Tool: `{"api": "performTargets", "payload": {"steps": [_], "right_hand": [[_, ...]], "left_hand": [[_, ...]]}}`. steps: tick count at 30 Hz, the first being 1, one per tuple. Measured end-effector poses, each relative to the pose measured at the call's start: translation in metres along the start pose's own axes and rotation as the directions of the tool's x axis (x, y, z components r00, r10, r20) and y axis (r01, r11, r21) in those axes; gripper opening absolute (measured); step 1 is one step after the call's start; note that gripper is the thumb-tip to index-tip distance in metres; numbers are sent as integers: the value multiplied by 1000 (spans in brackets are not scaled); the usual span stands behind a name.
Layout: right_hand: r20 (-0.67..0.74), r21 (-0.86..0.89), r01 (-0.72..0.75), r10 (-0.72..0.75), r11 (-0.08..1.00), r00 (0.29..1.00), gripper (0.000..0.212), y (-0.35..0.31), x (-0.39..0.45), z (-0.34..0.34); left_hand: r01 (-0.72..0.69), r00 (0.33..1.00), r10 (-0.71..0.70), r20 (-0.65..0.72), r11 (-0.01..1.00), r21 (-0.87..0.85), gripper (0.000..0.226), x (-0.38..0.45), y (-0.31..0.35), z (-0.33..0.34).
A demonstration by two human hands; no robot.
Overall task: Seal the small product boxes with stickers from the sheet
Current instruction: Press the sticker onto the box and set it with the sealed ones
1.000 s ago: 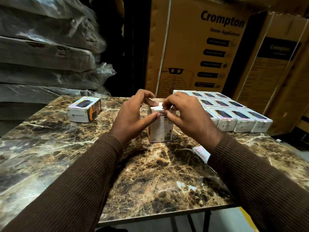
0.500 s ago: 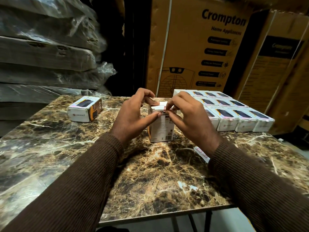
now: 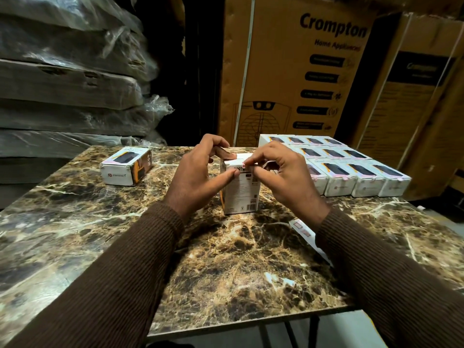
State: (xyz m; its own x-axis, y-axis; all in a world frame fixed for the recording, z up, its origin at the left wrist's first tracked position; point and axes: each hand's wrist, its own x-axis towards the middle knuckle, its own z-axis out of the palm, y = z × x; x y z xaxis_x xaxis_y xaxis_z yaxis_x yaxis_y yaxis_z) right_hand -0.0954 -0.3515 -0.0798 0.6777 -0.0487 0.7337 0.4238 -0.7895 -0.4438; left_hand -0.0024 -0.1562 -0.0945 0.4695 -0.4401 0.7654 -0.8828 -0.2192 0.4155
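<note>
A small white product box stands upright on end at the middle of the marble table. My left hand grips it, thumb on the near face and fingers over the top flap. My right hand pinches a small pink-edged sticker at the box's top front edge. The sticker sheet lies on the table under my right wrist, mostly hidden by the sleeve.
Several matching boxes lie in rows at the table's far right. One more box lies on its side at the far left. Large Crompton cartons and plastic-wrapped stacks stand behind the table.
Both hands stay on the upright box; the right fingers have shifted slightly at the top front edge. The box has not moved.
</note>
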Motion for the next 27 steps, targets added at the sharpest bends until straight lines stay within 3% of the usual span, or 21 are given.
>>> {"api": "performTargets", "payload": {"steps": [5, 13, 20, 27], "right_hand": [[78, 23, -42, 40, 999, 996, 16, 3, 2, -9], [-33, -36, 25, -26, 999, 999, 11, 0, 1, 7], [71, 0, -41, 41, 999, 997, 11, 4, 6, -2], [53, -93, -17, 22, 996, 998, 9, -3, 10, 4]], "left_hand": [[-7, 1000, 7, -2, 1000, -5, 53, 0, 0, 0], [-15, 1000, 15, -7, 1000, -11, 54, 0, 1, -1], [-13, 1000, 13, -3, 1000, -11, 52, 0, 1, -1], [-23, 1000, 23, -6, 1000, -10, 52, 0, 1, -1]]}}
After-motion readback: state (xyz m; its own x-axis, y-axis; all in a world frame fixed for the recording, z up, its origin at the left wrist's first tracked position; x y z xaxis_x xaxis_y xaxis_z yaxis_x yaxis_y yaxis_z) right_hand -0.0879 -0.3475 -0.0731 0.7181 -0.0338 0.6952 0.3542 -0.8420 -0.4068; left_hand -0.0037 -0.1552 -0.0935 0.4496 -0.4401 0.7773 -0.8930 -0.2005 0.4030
